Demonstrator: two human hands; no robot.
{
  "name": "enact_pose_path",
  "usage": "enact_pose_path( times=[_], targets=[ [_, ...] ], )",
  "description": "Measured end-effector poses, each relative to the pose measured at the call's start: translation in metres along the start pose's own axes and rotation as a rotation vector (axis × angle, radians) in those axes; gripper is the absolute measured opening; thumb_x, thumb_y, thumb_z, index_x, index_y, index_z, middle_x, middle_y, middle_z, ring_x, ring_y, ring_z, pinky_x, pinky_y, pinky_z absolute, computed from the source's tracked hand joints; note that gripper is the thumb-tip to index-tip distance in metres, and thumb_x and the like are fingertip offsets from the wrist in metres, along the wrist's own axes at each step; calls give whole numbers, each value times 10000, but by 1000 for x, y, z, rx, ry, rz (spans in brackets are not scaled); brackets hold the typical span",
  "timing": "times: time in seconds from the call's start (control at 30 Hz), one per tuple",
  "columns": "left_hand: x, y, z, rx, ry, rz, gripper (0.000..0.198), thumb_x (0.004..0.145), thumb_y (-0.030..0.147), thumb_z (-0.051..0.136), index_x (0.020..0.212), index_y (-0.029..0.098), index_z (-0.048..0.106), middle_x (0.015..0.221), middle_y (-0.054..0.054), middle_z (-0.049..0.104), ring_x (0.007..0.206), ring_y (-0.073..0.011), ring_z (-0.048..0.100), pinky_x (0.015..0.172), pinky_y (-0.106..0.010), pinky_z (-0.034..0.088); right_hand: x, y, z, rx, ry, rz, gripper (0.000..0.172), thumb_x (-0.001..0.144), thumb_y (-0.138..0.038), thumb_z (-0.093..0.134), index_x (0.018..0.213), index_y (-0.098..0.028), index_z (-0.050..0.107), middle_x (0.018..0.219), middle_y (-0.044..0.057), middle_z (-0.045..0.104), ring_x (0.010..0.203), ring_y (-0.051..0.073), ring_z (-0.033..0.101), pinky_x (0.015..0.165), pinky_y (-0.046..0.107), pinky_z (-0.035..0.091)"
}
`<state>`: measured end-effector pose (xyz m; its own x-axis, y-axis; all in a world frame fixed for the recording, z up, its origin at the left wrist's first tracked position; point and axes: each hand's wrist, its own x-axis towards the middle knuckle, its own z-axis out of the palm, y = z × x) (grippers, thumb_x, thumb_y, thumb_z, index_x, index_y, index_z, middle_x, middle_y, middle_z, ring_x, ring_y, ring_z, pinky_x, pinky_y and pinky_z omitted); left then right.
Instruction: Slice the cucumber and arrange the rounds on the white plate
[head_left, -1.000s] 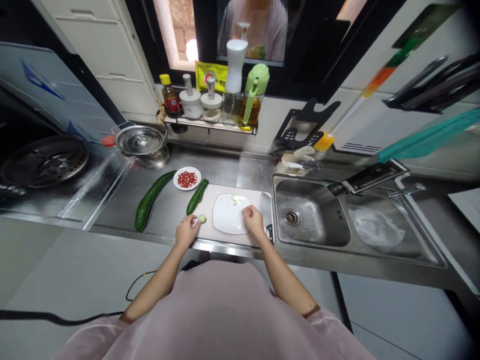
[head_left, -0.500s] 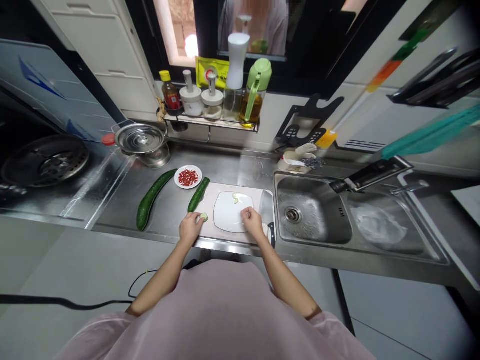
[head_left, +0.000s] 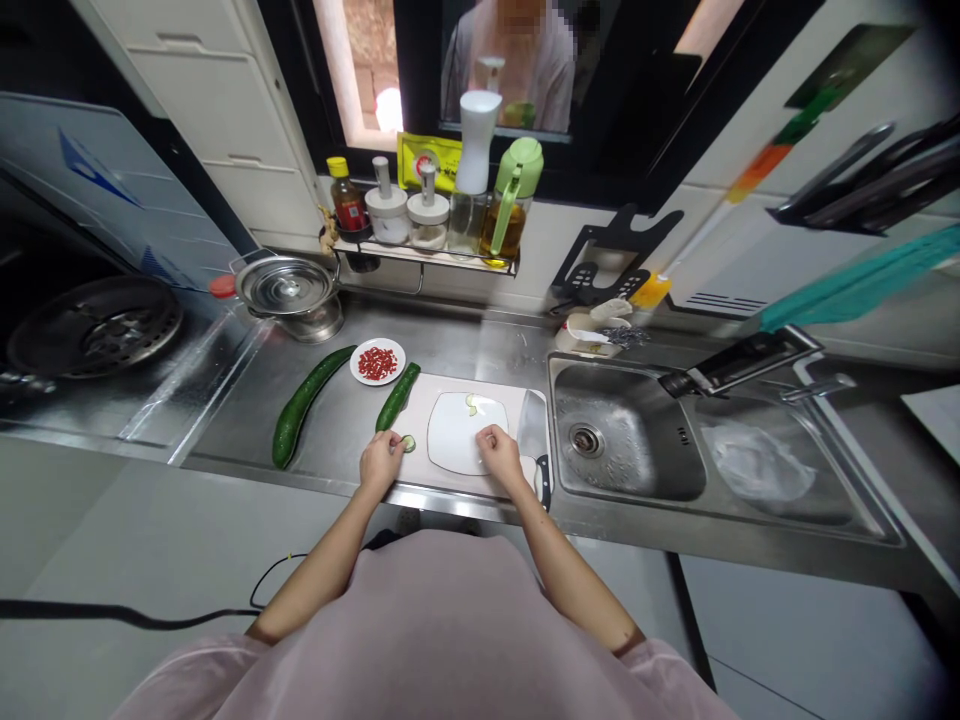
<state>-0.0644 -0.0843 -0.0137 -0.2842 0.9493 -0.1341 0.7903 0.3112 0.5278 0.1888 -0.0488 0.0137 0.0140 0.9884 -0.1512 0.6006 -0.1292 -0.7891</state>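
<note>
My left hand [head_left: 381, 462] rests on the near left corner of the white cutting board [head_left: 420, 415], fingers curled beside a round cucumber slice [head_left: 409, 442]. A cut cucumber piece [head_left: 397, 397] lies along the board's left edge just beyond it. My right hand [head_left: 498, 455] sits with fingers bent on the near edge of a white plate [head_left: 454, 440], which holds a couple of pale slices [head_left: 472, 403] at its far side. A cleaver [head_left: 534, 432] lies on the board's right side, next to my right hand.
A whole cucumber [head_left: 306, 403] and a small dish of red chopped bits [head_left: 377, 362] lie on the steel counter to the left. A lidded pot [head_left: 289, 287] stands behind them, a sink [head_left: 626, 440] to the right, and a condiment rack [head_left: 427, 225] at the back.
Both hands stay in nearly the same places on the board and plate. The view has shifted slightly; my right hand has edged a little toward me.
</note>
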Motion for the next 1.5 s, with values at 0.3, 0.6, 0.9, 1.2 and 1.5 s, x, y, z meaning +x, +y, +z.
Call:
enact_pose_path(
  times=[0.3, 0.6, 0.9, 1.2, 1.5],
  targets=[
    [1, 1, -6, -240, -7, 57, 205, 833, 403, 561, 841, 203, 606, 730, 7, 639, 618, -121, 535, 633, -232, 394, -3, -18, 4, 7, -49, -38, 207, 805, -377, 466, 736, -214, 574, 527, -62, 433, 544, 129, 453, 553, 217, 321],
    [11, 28, -13, -832, -51, 15, 317, 702, 440, 673, 842, 160, 623, 726, -19, 649, 624, -103, 562, 612, -220, 453, -1, -44, 14, 43, -138, -113, 229, 819, -405, 511, 836, -212, 633, 597, -45, 520, 570, 124, 486, 585, 218, 365],
    [5, 65, -34, -943, -222, -15, 465, 618, 538, 739, 862, 149, 659, 736, -36, 661, 630, -112, 561, 560, -220, 413, 0, -69, 22, 182, -191, -189, 253, 823, -421, 543, 872, -197, 648, 741, -12, 624, 628, 115, 519, 630, 222, 418],
    [-2, 87, -52, -1183, -492, -277, 483, 719, 603, 656, 902, 164, 573, 667, -3, 617, 440, -38, 422, 392, -150, 174, -3, -77, 3, 164, -81, -477, 247, 903, -398, 521, 873, -203, 669, 840, 38, 660, 725, 142, 549, 711, 255, 439],
    [2, 101, -60, -1356, -550, -387, 435, 638, 347, 787, 972, 176, 566, 781, -20, 661, 515, -33, 496, 407, -121, 238, -1, -79, -12, 10, -11, -637, 226, 940, -367, 498, 880, -227, 665, 837, 45, 634, 843, 178, 561, 783, 295, 428]
  ],
)
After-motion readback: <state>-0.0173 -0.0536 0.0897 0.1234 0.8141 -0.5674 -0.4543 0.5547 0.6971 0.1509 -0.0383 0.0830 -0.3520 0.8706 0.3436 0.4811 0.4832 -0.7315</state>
